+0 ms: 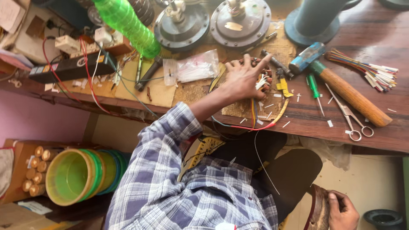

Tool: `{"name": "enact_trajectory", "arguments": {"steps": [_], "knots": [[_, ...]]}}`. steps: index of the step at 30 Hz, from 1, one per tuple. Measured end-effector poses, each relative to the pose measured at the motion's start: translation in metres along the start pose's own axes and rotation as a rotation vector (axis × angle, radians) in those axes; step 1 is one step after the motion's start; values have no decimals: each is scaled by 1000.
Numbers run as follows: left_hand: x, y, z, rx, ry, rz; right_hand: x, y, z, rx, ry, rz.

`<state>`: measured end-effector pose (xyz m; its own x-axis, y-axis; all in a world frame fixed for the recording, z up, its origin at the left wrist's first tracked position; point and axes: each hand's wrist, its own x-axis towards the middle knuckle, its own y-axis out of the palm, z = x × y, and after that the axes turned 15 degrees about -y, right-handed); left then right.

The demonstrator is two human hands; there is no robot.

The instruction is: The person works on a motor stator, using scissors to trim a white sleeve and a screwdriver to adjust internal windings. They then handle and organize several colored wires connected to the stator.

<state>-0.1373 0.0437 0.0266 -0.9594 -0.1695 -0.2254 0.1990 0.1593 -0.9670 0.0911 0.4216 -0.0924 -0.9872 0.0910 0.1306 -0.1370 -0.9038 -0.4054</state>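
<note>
A: Where the lap ends, low and close, right hand (343, 211) curls round the edge of a dark brown piece (318, 208); what it is, cannot tell.

B: And the other?

A: Left hand (243, 79) reaches to the table (383, 132), fingers spread, palm down on the wire cluster (263, 81) near the front edge. Pressing or feeling through it, I judge, not gripping.

B: What would lifting it need?

A: Fingers closing first. Red and yellow leads (255, 127) trail off the edge and could snag.

B: Surroundings?

A: Green screwdriver (315, 89), scissors (351, 117) and hammer (341, 85) to its right, clipped sleeve bits scattered between. Plastic bag (194, 68) to its left. Farther back, green bottle (128, 23) and round metal housings (181, 25).
</note>
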Motion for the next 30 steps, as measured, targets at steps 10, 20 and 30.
{"name": "enact_trajectory", "arguments": {"steps": [10,20,30], "knots": [[-50,17,64,-412,14,-193,-21,-3,0,5,69,-16],[-169,74,88,-483,479,-242,-35,49,75,115,-107,-190],[-192,92,83,-675,435,-169,55,132,153,-129,-579,207]]}}
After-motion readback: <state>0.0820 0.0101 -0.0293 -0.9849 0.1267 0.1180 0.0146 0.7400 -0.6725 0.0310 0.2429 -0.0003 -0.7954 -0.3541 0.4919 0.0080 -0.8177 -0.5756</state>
